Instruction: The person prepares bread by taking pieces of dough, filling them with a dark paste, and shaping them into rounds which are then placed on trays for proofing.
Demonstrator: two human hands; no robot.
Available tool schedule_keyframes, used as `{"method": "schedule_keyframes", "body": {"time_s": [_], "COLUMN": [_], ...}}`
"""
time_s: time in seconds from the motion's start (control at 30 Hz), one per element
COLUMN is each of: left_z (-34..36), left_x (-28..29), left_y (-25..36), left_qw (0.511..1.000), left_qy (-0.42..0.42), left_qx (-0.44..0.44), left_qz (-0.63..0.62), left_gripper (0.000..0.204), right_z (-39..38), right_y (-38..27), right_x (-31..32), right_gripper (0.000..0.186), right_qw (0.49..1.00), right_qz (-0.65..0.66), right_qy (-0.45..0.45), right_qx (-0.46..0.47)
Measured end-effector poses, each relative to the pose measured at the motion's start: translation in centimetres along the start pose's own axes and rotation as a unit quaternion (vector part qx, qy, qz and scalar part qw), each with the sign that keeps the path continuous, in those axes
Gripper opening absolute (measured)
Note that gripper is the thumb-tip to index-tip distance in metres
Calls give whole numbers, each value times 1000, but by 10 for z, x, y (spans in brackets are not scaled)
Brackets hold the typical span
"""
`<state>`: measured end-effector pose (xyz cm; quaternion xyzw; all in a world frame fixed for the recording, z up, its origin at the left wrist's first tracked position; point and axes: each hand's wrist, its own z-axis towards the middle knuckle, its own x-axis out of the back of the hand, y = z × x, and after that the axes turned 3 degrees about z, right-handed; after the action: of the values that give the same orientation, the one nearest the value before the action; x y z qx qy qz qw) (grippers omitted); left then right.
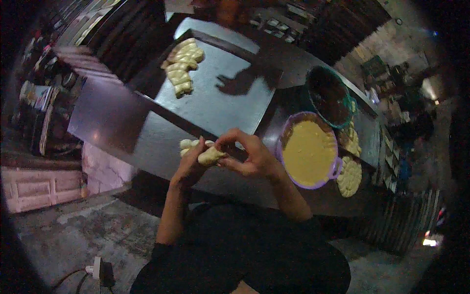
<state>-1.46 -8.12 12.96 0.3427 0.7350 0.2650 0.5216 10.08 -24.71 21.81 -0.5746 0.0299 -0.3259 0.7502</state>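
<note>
Close in front of me, my left hand cradles a small pale piece of dough. My right hand curls in from the other side, its thumb and fingertips pinching at the edge of that piece. Just beyond the left hand, more pale dough pieces lie on the dark tabletop, partly hidden by the fingers. Farther off, rows of shaped dough pieces sit along the left side of a metal tray. To the right stands a purple basin holding a smooth yellow mass.
Behind the purple basin is a green tub with a dark inside. Clustered dough pieces lie right of the basin, with more dough behind them. A white plug or socket block with a cable is on the floor, lower left.
</note>
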Motion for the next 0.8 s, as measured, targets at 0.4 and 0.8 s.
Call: {"method": "schedule_keyframes", "body": {"time_s": [0.4,0.8], "left_z": [-26,38], "left_x": [-226,-259], "left_y": [-89,-64], "left_qw": [904,765], "left_qy": [-37,-226], "left_qx": [-368,-601], "left_qz": [215,48], "left_gripper": [35,62], "right_z": [-197,-156], "right_y": [-75,-103], "right_x": [44,68], "right_gripper": [38,50], "right_qw": [875,917], "right_qz": [192,176], "right_qy": [439,347], "right_qx": [-72,-90]}}
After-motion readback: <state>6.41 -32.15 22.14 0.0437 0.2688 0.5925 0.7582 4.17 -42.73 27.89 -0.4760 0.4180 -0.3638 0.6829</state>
